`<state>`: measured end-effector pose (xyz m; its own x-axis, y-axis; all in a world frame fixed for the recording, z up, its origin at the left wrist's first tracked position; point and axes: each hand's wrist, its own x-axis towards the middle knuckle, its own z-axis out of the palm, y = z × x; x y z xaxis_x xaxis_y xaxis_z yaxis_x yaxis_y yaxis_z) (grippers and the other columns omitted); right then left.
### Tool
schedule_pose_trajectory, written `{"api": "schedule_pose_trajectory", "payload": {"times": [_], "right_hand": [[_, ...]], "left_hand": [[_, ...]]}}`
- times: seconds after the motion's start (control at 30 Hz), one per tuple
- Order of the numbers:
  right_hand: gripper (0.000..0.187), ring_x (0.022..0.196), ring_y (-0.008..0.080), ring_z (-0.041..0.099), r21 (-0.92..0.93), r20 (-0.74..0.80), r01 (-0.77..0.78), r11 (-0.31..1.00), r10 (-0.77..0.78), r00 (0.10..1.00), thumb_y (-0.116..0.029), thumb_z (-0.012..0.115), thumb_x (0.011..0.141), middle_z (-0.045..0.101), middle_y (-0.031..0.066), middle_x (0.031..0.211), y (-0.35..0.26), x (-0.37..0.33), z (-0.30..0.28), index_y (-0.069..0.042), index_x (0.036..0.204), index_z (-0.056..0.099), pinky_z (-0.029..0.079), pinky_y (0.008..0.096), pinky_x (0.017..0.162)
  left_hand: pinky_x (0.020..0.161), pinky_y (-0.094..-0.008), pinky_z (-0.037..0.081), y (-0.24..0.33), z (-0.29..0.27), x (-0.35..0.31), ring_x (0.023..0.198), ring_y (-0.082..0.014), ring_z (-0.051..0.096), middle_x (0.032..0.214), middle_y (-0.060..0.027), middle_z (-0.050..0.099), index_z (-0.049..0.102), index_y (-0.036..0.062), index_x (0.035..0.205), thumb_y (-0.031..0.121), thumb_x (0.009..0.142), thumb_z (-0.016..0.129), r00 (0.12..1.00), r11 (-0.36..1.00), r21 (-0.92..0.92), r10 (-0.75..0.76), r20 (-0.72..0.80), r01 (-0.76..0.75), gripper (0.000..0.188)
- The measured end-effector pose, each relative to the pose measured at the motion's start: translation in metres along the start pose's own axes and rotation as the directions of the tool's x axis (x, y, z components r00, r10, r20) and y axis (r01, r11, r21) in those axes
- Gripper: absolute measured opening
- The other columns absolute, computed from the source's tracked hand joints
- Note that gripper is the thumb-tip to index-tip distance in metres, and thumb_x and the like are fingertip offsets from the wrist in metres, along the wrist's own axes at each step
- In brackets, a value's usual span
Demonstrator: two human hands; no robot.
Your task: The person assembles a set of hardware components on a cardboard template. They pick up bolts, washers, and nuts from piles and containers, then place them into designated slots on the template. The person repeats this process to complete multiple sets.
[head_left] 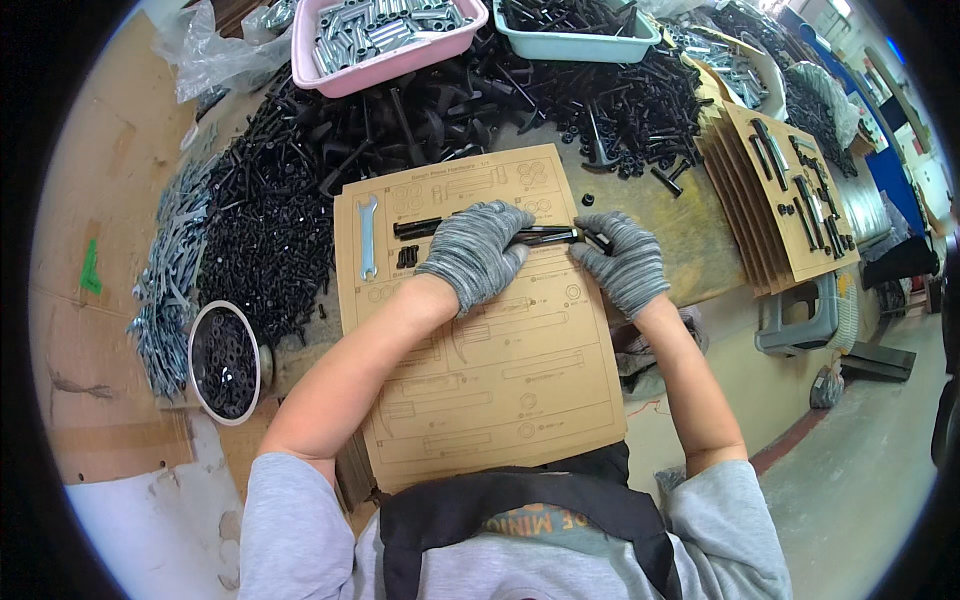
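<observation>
A brown cardboard sheet (480,400) printed with hardware outlines lies in front of me. My left hand (472,252), in a grey knit glove, closes over several long black bolts (545,236) on its upper part. The gloved right hand (627,262) pinches the bolts' right ends; the fingertips partly hide what they grip. Left of my left hand, the end of a black bolt (412,229) sticks out. Several short black screws (407,257) lie just below it. At the sheet's left edge rests a silver open-ended wrench (367,238).
Heaps of black screws (265,210) and silver wrenches (165,290) cover the left. Behind stand a pink tray (400,65) of metal sleeves and a light-blue tray (580,47). A white-rimmed bowl (258,365) holds black washers. Cardboard sheets with fastened hardware (790,265) stand at right.
</observation>
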<state>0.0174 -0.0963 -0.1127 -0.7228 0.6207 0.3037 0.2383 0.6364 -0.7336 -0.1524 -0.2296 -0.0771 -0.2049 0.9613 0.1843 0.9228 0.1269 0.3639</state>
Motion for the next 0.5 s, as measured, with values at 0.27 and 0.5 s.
{"api": "schedule_pose_trajectory", "payload": {"times": [0.27,0.5], "right_hand": [[0.022,0.079,0.0241,0.066,-0.068,0.087,-0.064,0.996,0.07,0.994,-0.019,0.074,0.076,0.067,0.0117,0.087,0.004,0.011,0.001,-0.004,0.091,0.07,0.053,0.0334,0.072],[0.024,0.079,0.0256,0.067,-0.001,0.067,-0.132,0.991,0.132,0.989,-0.015,0.069,0.08,0.068,0.0135,0.089,-0.001,0.005,-0.005,-0.004,0.1,0.065,0.053,0.0328,0.07]], "left_hand": [[0.084,-0.0397,0.048,-0.008,0.003,0.001,0.093,-0.03,0.06,0.098,-0.0118,0.062,0.065,0.0073,0.103,0.024,0.083,0.062,0.993,0.997,0.034,-0.069,0.094,0.066,0.026],[0.088,-0.0388,0.047,-0.011,0.001,-0.01,0.097,-0.0292,0.06,0.104,-0.0127,0.062,0.064,0.0063,0.106,0.019,0.084,0.06,0.996,0.998,-0.05,-0.042,-0.08,0.039,0.026]]}}
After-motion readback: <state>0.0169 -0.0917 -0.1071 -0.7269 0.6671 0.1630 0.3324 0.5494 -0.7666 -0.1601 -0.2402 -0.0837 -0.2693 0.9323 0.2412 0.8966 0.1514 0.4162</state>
